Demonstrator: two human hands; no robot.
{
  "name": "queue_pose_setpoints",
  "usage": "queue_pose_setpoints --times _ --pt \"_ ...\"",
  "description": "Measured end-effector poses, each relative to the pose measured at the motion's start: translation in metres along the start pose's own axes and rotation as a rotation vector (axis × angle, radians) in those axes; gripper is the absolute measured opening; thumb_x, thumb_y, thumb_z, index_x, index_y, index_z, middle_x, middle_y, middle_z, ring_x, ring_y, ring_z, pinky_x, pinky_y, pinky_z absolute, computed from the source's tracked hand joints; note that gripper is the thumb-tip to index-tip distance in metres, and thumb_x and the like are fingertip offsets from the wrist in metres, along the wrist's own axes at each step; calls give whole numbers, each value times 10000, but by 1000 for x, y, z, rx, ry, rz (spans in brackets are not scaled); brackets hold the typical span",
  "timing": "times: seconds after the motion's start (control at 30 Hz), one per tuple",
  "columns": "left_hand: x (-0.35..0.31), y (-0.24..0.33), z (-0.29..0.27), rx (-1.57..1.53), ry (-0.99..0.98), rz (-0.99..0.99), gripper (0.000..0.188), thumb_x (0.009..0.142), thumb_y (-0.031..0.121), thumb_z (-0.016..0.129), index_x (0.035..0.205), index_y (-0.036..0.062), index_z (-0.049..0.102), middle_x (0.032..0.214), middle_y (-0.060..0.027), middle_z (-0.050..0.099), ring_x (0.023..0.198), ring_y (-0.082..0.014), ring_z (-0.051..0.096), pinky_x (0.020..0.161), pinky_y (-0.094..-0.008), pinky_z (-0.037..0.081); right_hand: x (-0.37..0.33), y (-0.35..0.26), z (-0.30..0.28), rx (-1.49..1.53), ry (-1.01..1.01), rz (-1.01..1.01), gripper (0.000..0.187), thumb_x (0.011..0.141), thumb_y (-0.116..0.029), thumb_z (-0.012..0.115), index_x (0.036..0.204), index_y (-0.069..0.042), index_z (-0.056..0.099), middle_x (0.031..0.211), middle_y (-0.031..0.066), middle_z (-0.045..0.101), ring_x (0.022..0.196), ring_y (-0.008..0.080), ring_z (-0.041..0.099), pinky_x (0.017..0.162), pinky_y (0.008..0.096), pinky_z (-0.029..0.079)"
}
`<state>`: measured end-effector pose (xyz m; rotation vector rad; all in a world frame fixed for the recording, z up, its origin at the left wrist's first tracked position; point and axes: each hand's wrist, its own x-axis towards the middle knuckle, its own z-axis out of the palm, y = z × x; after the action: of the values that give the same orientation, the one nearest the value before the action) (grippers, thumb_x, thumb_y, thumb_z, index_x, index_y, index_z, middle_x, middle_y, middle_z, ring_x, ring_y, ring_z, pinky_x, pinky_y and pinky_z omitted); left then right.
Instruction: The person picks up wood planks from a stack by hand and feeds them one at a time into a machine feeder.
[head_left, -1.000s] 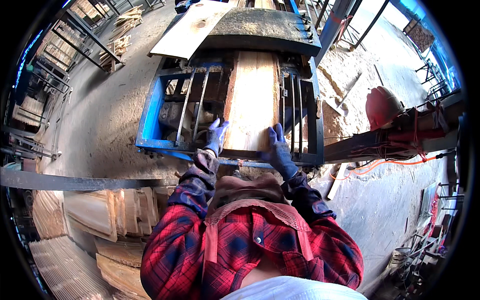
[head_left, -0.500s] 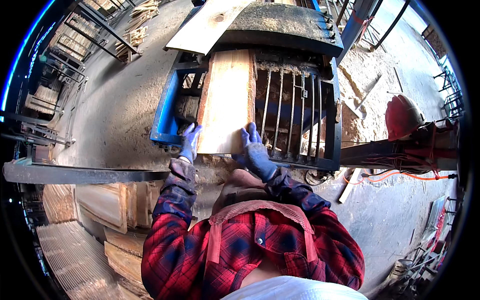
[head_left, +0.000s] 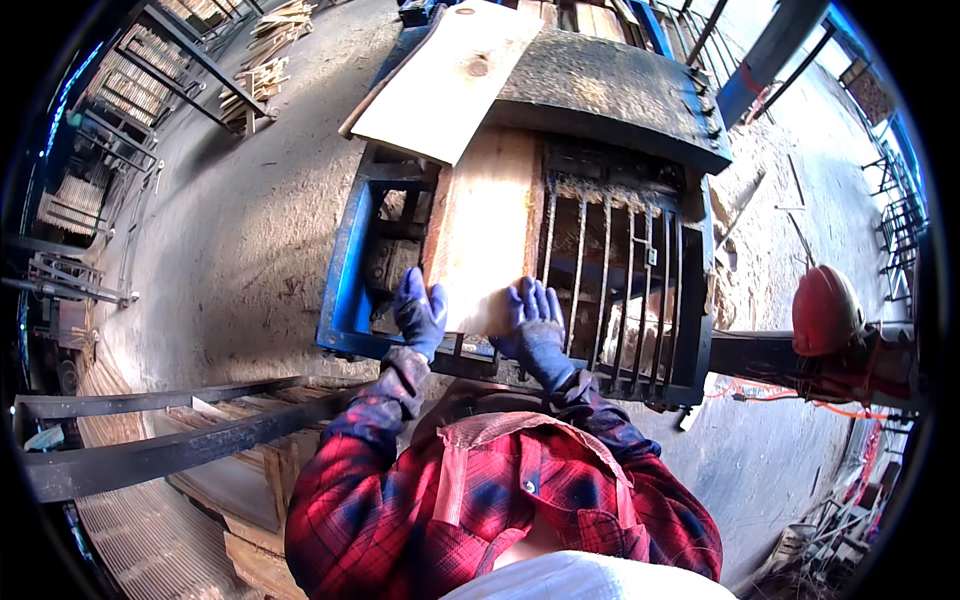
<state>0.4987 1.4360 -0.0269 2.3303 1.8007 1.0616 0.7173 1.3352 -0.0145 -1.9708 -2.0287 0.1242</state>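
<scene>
A long pale plank with brownish bark edges lies lengthwise on a blue and black machine, its far end hidden under the dark hood. My left hand, in a blue-purple glove, is at the plank's near left corner with fingers stretched and thumb apart. At the near right corner, my right hand in the same kind of glove has its fingers spread by the plank's end. Neither hand is wrapped round the wood. A second pale board with a knot rests slantwise over the hood's left part.
Metal bars form a grate right of the plank. A red hard hat sits on a dark beam at right. Dark rails stand at lower left, with stacked boards below. Wood pieces lie in a far-left pile.
The plank has slid a little forward toward the hood, its near end now inside the machine's front rail. Both hands have moved forward with it. The whole view has shifted.
</scene>
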Motion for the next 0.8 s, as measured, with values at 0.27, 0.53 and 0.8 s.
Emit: queue_pose_setpoints --times 0.27,0.53,0.8 --pt "220 22 40 -1616 -240 -803 529 846 390 722 1262 100 569 1180 -76 618 1082 -236 593 945 -432 481 107 33 -34 24 -113 89 934 744 -545 711 1470 -76 359 1542 245 279 1423 354 298 1179 442 184" --pt "239 118 8 -1399 -146 -465 298 836 176 734 1086 21 687 1021 -58 706 923 -148 658 779 -323 562 152 80 -107 1572 70 327 654 935 -403 634 1363 63 465 1319 172 564 1144 223 586 986 329 466" --pt "109 206 -66 530 -218 708 601 720 279 705 1239 41 520 980 -96 589 860 -227 609 655 -399 474 77 163 -161 2382 -158 -9 1160 781 -817 490 1510 26 167 1482 294 340 1226 362 520 1007 487 454"
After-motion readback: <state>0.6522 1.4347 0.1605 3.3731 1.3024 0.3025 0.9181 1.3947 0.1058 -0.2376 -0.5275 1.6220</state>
